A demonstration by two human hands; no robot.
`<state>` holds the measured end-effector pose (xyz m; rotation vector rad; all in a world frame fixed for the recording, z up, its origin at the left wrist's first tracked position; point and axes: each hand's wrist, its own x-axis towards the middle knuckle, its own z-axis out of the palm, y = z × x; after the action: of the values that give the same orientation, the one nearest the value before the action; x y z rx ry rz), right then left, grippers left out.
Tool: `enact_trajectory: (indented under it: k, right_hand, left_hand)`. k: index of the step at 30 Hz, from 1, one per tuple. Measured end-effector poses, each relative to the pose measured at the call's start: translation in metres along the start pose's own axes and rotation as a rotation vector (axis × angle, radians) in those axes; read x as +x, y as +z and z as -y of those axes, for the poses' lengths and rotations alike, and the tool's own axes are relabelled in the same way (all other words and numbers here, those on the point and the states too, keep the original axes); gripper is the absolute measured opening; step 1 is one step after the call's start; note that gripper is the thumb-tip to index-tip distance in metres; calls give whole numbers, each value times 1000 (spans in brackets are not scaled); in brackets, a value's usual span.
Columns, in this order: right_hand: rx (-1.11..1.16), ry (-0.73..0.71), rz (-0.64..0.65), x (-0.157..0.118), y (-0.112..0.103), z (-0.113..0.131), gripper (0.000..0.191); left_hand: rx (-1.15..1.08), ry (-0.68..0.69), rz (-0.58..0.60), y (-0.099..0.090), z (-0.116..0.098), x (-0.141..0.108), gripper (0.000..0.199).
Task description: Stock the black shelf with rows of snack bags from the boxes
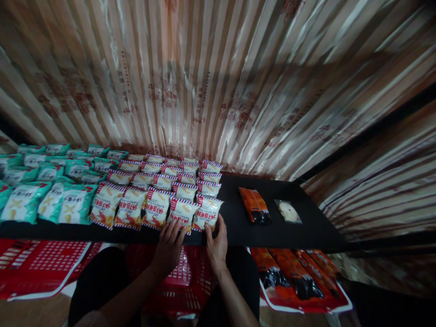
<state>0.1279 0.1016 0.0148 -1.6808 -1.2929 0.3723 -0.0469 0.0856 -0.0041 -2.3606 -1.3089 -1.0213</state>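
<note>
Rows of white snack bags (pixel 156 209) with red print and striped red-and-blue edges stand on a black table. My left hand (pixel 172 240) lies at the lower front of one front-row bag (pixel 183 210), its fingers spread over the wrapper. At the right end of that row, my right hand (pixel 217 241) has its thumb on the lower front of the end bag (pixel 207 211) and its fingers along the bag's right edge. The undersides of these bags are hidden.
Teal snack bags (pixel 77 204) fill the table's left side. Right of my hands lie an orange bag (pixel 254 204) and a small clear packet (pixel 288 211) with white contents. Below are red baskets (pixel 44 263), one holding several orange bags (pixel 284 268). A striped curtain (pixel 190 91) hangs behind.
</note>
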Motion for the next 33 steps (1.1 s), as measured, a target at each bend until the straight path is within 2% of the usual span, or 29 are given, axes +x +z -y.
enact_trajectory:
  k: [3, 7, 9, 11, 14, 17, 23, 29, 33]
  right_hand:
    - [-59, -104, -64, 4, -8, 3, 56]
    - [-147, -370, -136, 27, -22, 21, 43]
    - [-163, -483, -119, 45, -27, 37, 36]
    - [-165, -599, -37, 65, -29, 53, 31]
    - [-170, -702, 14, 95, -25, 74, 25]
    - [-214, -726, 135, 125, -12, 86, 23]
    - [-411, -739, 481, 173, 22, 104, 21]
    - [-594, -664, 653, 192, 46, 113, 21]
    - [-584, -612, 671, 196, 53, 114, 22]
  left_hand:
    - [-8, -1, -19, 3, 2, -2, 44]
    - [-51, 1, -31, 7, 4, -3, 45]
    - [-63, 1, -33, 8, 5, -2, 43]
    - [-57, 4, -42, 8, 5, 2, 43]
    - [-38, 10, -65, 7, 4, 11, 42]
    - [-22, 11, -68, 7, 3, 20, 41]
    - [-20, -9, -57, 15, 2, 22, 42]
    - [-11, -22, -75, 18, 2, 22, 40]
    - [17, -16, -73, 17, 1, 26, 39]
